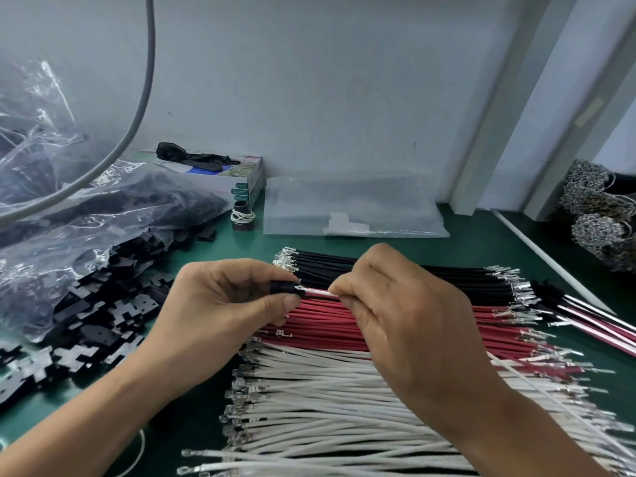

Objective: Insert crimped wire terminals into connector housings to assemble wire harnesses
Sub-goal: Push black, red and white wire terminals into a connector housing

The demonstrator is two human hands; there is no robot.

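Insertion was the step in hand, as you would judge it. Your left hand (220, 297) pinched a small black connector housing (287, 290) between thumb and forefinger, its open end turned toward your right hand (395, 311). That right grip was closed on a white wire (318, 292), fingertips pinching it just beside the housing. The wire's long axis ran level from the right grip leftward into the housing's mouth, so any push had to travel along that line; the right hand was the one placed to drive it. Whether the terminal had already seated was hard to tell, since the fingers hid the joint.

Both hands hovered above the stack of red wires (327, 325), with black wires (344, 266) beyond that stack and more white wires (327, 401) nearer you, all lying on the green table (481, 232). Left of the red stack spilled loose black housings (103, 325). The carton (241, 182) behind carried print too small to read.
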